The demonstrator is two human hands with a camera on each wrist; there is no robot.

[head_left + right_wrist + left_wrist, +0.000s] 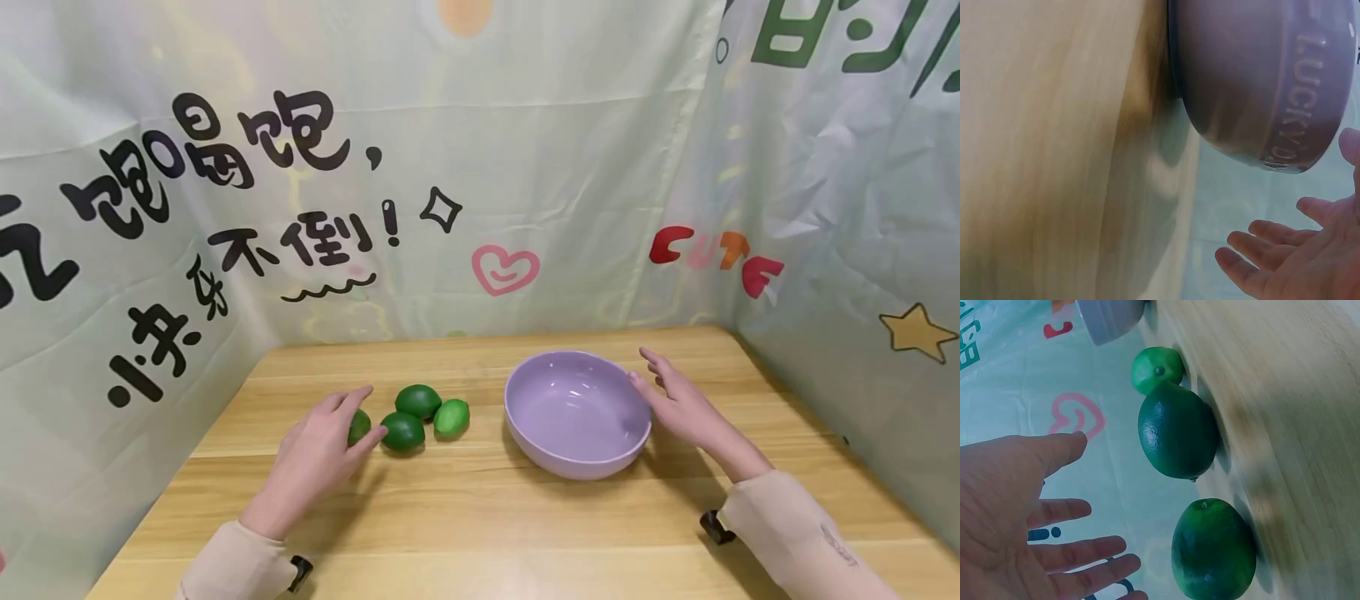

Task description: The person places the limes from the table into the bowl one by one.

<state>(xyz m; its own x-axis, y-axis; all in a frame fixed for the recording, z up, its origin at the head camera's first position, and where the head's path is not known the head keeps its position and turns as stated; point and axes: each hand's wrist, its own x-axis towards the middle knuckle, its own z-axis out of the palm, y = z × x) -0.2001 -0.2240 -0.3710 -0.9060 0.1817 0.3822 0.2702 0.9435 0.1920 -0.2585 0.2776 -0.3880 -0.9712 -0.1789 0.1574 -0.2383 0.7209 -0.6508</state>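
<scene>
My left hand (318, 442) hovers over the left part of the table with thumb and fingers spread. Beyond its thumb lie dark green limes (402, 432), and one lime (359, 427) shows partly behind the hand. A brighter green lime (452, 418) sits to their right. In the left wrist view, the relaxed fingers are apart from the nearest lime (1213, 550), with nothing in the palm. A purple bowl (577, 412), its inside bare, stands right of the fruit. Beside its right rim is my right hand (678, 404), fingers loosely extended; raised lettering marks the bowl's side (1241, 75).
The pale wooden table (465, 525) runs back to a printed cloth backdrop (577, 183), which also closes off the left and right sides. Dark wrist devices (717, 527) sit at both beige sleeves (795, 525).
</scene>
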